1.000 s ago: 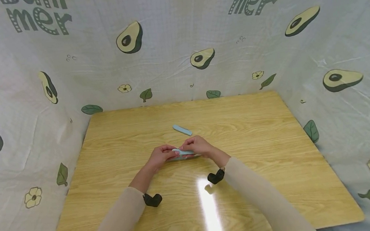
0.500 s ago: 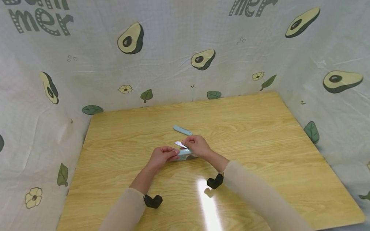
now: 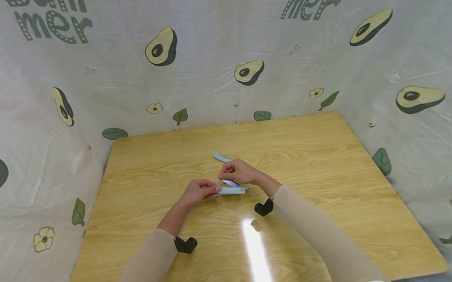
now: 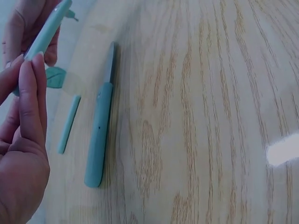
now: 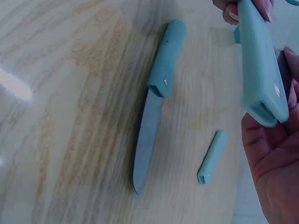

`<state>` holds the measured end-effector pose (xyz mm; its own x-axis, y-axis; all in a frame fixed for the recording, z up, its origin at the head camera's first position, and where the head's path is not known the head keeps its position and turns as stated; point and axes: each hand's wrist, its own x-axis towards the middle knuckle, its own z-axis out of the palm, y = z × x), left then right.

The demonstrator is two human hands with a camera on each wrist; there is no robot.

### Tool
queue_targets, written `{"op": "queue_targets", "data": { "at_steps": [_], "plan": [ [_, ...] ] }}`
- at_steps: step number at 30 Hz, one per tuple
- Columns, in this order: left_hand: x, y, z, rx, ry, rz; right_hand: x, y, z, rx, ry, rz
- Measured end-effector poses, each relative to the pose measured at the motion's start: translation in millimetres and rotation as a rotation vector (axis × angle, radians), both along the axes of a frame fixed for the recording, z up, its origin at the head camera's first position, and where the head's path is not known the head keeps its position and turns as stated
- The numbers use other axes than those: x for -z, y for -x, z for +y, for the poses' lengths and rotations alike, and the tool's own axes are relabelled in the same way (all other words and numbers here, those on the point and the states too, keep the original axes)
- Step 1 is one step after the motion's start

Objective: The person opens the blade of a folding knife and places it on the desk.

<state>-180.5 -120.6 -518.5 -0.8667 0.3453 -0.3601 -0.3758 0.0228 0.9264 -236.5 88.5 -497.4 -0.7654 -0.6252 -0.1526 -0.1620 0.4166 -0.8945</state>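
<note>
My left hand (image 3: 199, 193) pinches the end of a light-blue folding knife's handle (image 3: 232, 190), held above the table. My right hand (image 3: 241, 172), just behind it, pinches the partly unfolded blade (image 3: 231, 183). In the right wrist view, the held handle (image 5: 258, 60) shows its slot, with the dark blade (image 5: 283, 70) angled out by the right fingers. A second knife lies below on the table, its teal handle (image 4: 99, 135) and straight blade (image 4: 111, 63) showing in the left wrist view; the held knife mostly hides it from the head view.
A smaller-looking light-blue piece (image 3: 221, 157) lies behind the hands, partly covered by the right one; it also shows in the right wrist view (image 5: 213, 157). The wooden table (image 3: 162, 155) is bordered by patterned cloth (image 3: 205, 93) at the back and sides.
My right hand has lifted slightly and shifted back, still at the blade, which has swung partly out of the handle. My left hand keeps its grip, nearly in place.
</note>
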Motion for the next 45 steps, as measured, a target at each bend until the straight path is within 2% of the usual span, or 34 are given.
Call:
{"op": "queue_targets", "data": {
  "at_steps": [5, 10, 15, 19, 24, 32, 39, 42, 45],
  "plan": [
    [1.4, -0.4, 1.4, 0.013, -0.050, -0.002, -4.4, 3.3, 5.8, -0.023, -0.004, 0.016],
    [7.8, -0.8, -0.3, -0.025, -0.056, 0.002, -4.1, 6.1, 16.5, 0.075, 0.020, 0.006],
    [11.7, -0.9, -4.9, -0.099, -0.086, 0.012, -0.7, 6.8, 34.0, 0.186, 0.148, -0.102],
    [11.4, -1.6, -9.1, -0.173, -0.103, 0.026, 5.3, 3.9, 45.6, 0.244, 0.246, -0.136],
    [10.7, -0.9, -12.8, -0.268, -0.151, 0.036, 19.0, -5.8, 50.4, 0.342, 0.414, -0.155],
    [11.2, 1.2, -15.2, -0.373, -0.184, 0.042, 37.8, -23.3, 41.8, 0.478, 0.711, -0.322],
    [10.6, 3.9, -12.2, -0.468, -0.223, 0.003, 38.7, -39.7, 25.1, 0.668, 0.802, -0.370],
    [11.0, 4.8, -11.9, -0.483, -0.250, -0.005, 39.0, -44.7, 22.1, 0.690, 0.843, -0.365],
    [12.5, 4.9, -13.9, -0.471, -0.264, -0.014, 39.4, -45.8, 21.7, 0.698, 0.860, -0.384]
  ]
}}
